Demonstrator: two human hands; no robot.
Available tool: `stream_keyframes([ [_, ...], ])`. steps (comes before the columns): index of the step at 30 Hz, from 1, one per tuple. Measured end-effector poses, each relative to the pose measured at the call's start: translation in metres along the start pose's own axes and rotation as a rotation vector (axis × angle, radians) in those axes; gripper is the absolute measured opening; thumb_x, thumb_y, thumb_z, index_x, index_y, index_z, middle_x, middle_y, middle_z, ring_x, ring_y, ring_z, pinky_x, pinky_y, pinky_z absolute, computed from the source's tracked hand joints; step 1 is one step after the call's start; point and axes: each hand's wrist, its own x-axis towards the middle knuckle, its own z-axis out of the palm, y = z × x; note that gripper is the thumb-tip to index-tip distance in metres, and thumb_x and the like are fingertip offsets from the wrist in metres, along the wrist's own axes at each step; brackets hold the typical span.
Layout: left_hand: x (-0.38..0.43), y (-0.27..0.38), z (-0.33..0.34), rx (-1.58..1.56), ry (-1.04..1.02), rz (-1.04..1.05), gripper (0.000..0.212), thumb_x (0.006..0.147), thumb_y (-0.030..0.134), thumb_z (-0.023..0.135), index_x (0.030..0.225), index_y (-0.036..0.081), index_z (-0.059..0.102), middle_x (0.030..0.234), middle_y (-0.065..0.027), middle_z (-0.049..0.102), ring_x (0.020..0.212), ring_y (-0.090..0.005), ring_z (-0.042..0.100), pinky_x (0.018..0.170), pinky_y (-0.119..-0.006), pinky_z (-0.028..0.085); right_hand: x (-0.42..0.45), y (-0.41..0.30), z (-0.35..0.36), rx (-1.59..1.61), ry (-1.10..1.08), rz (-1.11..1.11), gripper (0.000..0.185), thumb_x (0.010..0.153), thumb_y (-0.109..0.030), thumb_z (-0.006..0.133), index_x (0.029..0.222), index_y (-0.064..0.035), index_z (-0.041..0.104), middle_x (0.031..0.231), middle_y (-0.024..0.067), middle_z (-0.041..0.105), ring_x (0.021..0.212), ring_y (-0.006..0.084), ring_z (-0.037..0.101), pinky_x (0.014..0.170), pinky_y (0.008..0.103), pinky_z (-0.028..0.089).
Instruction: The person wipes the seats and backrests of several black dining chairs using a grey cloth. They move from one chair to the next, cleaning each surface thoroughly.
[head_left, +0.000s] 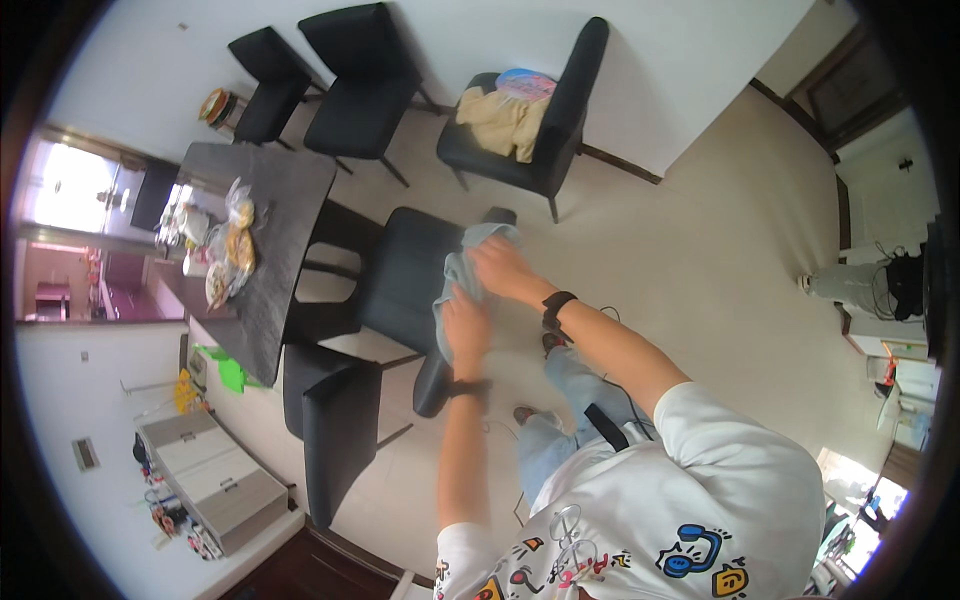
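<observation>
A light grey-blue cloth (463, 271) is spread along the top of the backrest of a black chair (412, 277). My left hand (466, 326) lies on the cloth's lower part, its fingers on the fabric. Farther up, my right hand (501, 266) rests over the cloth's other end, fingers bent. Both hands look slightly blurred, so how firmly each one grips the fabric is hard to tell. The chair's seat faces the dark table, and dark bands circle both of my wrists.
A dark stone-look table (281, 195) holds plastic bags of food (240, 247) and a white cup. Another black chair (330, 420) stands close by. By the wall, a black chair (487, 165) bears a beige garment (506, 124) and a round blue-pink item. A person (862, 289) is at the right.
</observation>
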Motion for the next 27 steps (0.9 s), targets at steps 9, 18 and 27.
stream_keyframes([
  [9,-0.099,-0.046,-0.029,0.066,0.134,-0.126,0.08,0.081,0.035,0.071,0.136,-0.015,0.042,0.103,-0.0241,0.063,0.103,-0.0385,0.06,0.096,-0.045,0.045,-0.048,-0.117,0.006,0.062,-0.054,-0.054,0.029,0.085,-0.013,0.061,0.111,-0.0021,0.067,0.109,0.0169,0.066,0.11,0.0336,0.058,0.099,0.0448,0.044],
  [18,-0.236,-0.104,-0.056,0.156,0.166,-0.288,0.056,0.087,0.024,0.062,0.131,-0.01,0.052,0.106,-0.0218,0.068,0.103,-0.0353,0.066,0.092,-0.046,0.051,-0.139,-0.246,0.054,0.146,-0.226,-0.167,0.038,0.085,-0.009,0.056,0.122,-0.0024,0.065,0.108,0.0155,0.068,0.101,0.0331,0.063,0.097,0.0445,0.046],
  [27,-0.338,-0.078,-0.131,-0.193,0.027,-0.281,0.05,0.096,0.012,0.054,0.142,-0.002,0.043,0.108,-0.0278,0.065,0.099,-0.0431,0.064,0.081,-0.051,0.052,-0.182,-0.252,-0.028,0.427,-0.008,0.111,0.039,0.083,0.005,0.05,0.117,-0.0054,0.065,0.108,0.0181,0.066,0.104,0.0377,0.062,0.091,0.0439,0.052],
])
